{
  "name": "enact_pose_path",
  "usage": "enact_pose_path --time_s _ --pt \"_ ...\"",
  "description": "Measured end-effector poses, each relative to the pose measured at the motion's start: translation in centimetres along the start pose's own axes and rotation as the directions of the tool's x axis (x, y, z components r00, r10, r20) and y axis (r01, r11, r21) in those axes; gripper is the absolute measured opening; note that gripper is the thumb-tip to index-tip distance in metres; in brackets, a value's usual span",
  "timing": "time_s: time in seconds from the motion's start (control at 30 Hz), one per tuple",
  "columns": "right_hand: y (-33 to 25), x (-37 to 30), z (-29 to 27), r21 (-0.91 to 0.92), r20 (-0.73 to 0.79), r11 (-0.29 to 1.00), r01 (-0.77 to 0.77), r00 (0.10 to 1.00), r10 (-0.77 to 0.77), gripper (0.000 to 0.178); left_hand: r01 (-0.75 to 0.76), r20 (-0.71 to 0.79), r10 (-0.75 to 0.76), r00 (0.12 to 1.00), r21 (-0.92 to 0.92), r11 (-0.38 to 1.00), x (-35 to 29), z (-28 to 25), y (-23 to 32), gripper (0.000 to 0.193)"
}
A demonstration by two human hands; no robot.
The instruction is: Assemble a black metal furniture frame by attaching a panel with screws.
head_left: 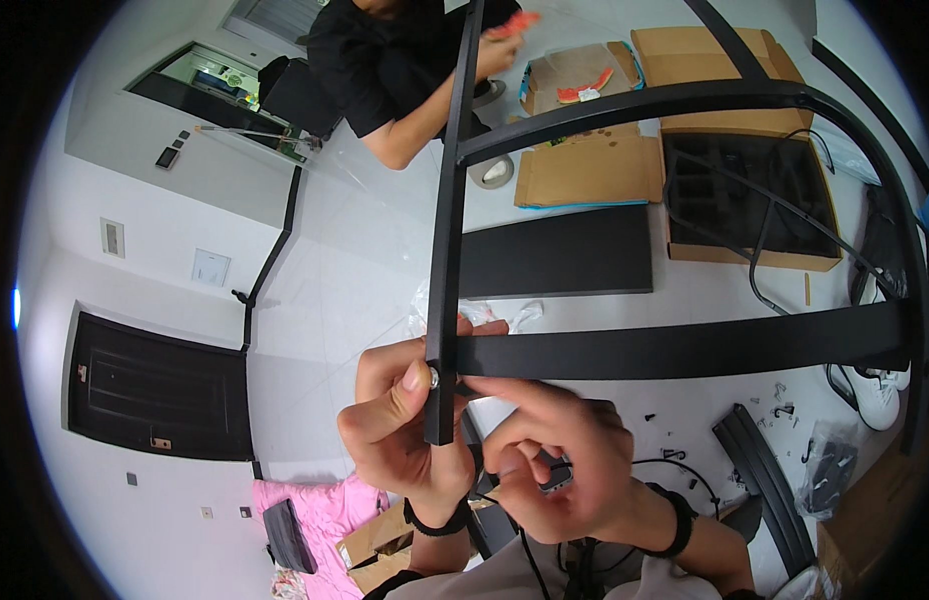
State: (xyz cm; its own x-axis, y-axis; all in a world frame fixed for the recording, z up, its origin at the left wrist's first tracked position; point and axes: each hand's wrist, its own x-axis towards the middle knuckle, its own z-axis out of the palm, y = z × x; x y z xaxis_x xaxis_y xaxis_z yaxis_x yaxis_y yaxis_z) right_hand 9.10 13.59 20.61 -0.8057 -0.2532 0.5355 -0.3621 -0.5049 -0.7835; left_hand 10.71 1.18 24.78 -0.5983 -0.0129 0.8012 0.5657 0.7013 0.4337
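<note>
A black metal frame (675, 350) of square tubes and flat crossbars stands in front of me. My left hand (405, 415) wraps around the lower end of its left post (441, 415). The thumb presses a small silver round fastener (434, 378) against the post's side, level with the lower crossbar. Just right of the post, my right hand (565, 455) is curled, with its index finger reaching under the crossbar to the joint. That fingertip is partly hidden, and I cannot make out what it holds, if anything.
A black panel (560, 252) lies on the floor beyond the frame. Behind it are opened cardboard boxes (590, 180) and a crouching person (385, 85) holding a red slice. Loose screws (675, 454), curved black parts (760, 480) and a plastic bag (833, 465) lie at right.
</note>
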Motion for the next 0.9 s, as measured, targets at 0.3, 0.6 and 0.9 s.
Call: enact_pose_path --time_s 0.3,0.6,0.9 --pt "0.3 0.3 0.1 -0.019 -0.001 0.999 0.039 0.999 -0.039 0.054 0.051 -0.051 -0.047 0.998 0.098 0.994 0.0 0.3 0.3 0.023" --pt "-0.8 -0.4 0.2 -0.062 -0.059 0.998 -0.034 0.998 0.030 0.058 0.030 -0.017 -0.030 0.999 0.013 0.999 -0.1 -0.1 0.4 0.022" --pt "-0.6 -0.2 0.3 -0.050 -0.089 0.996 -0.068 0.994 0.064 0.057 -0.005 -0.005 0.005 1.000 -0.001 1.000 0.0 0.2 0.1 0.023"
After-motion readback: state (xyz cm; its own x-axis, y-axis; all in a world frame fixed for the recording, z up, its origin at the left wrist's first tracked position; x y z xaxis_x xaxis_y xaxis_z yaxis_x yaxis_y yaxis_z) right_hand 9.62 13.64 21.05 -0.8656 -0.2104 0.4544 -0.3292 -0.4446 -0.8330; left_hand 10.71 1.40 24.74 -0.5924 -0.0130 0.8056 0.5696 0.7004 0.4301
